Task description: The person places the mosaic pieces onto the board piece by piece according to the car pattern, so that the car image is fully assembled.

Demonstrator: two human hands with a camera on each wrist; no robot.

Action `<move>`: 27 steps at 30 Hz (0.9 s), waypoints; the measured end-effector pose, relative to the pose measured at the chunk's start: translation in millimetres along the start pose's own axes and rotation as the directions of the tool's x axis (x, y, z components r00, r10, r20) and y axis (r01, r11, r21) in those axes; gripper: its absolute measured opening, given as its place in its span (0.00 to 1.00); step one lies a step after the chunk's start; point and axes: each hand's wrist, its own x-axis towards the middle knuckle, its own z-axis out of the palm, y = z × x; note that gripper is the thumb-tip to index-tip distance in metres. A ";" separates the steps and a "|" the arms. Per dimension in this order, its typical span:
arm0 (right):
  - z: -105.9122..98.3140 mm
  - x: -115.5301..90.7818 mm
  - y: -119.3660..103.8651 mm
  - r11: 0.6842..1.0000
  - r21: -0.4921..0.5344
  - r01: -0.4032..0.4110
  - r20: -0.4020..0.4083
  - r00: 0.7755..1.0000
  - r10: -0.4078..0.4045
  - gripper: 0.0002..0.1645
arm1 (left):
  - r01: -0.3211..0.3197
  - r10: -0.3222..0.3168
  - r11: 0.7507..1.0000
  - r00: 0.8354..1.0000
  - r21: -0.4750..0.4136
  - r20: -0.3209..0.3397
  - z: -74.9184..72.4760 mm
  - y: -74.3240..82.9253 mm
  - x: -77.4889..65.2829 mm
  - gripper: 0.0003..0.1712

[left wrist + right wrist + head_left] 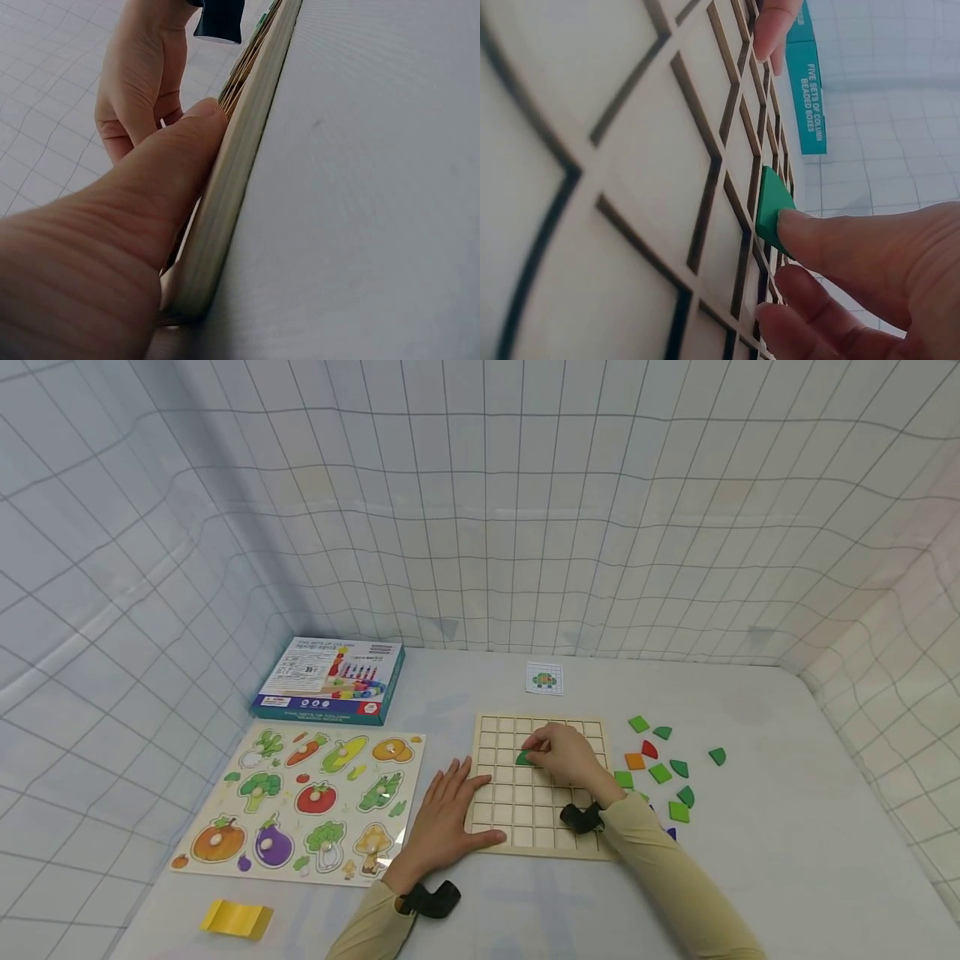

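Observation:
A wooden grid board [534, 817] lies flat on the table. My left hand [441, 820] rests on its left edge with the fingers spread, and in the left wrist view the thumb [176, 146] touches the board's rim. Over the upper middle cells, my right hand [567, 755] pinches a green quarter-circle tile [771, 210] between thumb and fingers. That tile is tilted against the grid in the right wrist view; whether it touches the bottom of a cell I cannot tell. A small card [544, 678] with a green and orange pattern lies beyond the board.
Loose tiles lie right of the board, among them a red quarter circle [649, 749], an orange square [634, 762] and several green pieces. To the left are a vegetable puzzle board [348, 806], a bead-set box [330, 681] and a yellow curved piece [237, 919].

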 end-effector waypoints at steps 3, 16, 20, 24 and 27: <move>-0.3 -0.2 -0.9 1.000 -0.016 0.001 0.005 1.000 -0.001 0.03 | 0.002 -0.002 1.000 1.000 0.005 0.002 0.0 -0.1 -0.3 0.49; -1.8 -3.5 -1.2 0.994 -0.105 -0.005 0.006 1.000 0.006 0.08 | -0.008 0.008 1.000 1.000 0.002 -0.009 -0.7 0.6 -0.1 0.49; -2.9 -5.5 3.9 0.994 -0.095 0.046 0.025 0.999 -0.044 0.11 | -0.013 0.013 1.000 1.000 -0.003 -0.019 -0.5 0.3 -0.1 0.48; -6.2 -11.5 13.3 0.993 -0.059 0.107 0.030 0.994 -0.105 0.15 | -0.009 0.009 1.000 1.000 0.006 -0.011 0.4 -0.5 0.0 0.49; -11.7 -18.4 18.5 0.991 -0.028 0.133 0.010 0.991 -0.133 0.16 | -0.004 0.004 1.000 1.000 0.009 -0.003 0.9 -0.9 0.1 0.49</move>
